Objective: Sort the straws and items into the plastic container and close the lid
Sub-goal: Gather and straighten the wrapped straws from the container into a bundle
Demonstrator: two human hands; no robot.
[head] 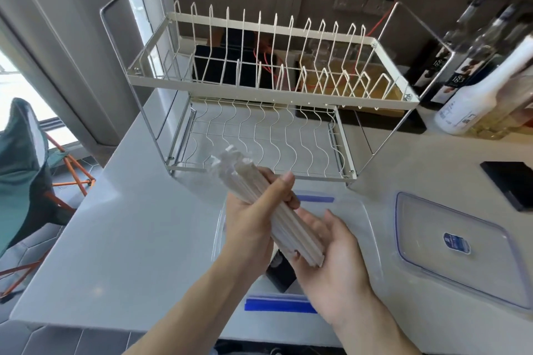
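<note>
At the far left a green folding chair with orange legs (26, 158) stands beyond the edge of the pale grey counter (121, 239), and behind the work area sits a cream two-tier wire dish rack (259, 89). Over the middle, the left hand (253, 216) has its grip wrapped round a bundle of white paper-wrapped straws (277, 210), fingers curled across the upper part, while the right hand (331, 256) cups the bundle's lower end in a loose, half-open grip, palm under the tips. The bundle slants above the clear rectangular plastic container with blue clips (372, 239), where something dark already lies on the bottom. To the right, the clear flat lid with a blue label (461, 242) rests on the counter, just beside the container. The step in hand looks like squaring the straws before loading; next they should be turned lengthwise, lowered in, and the lid fetched afterwards.
</note>
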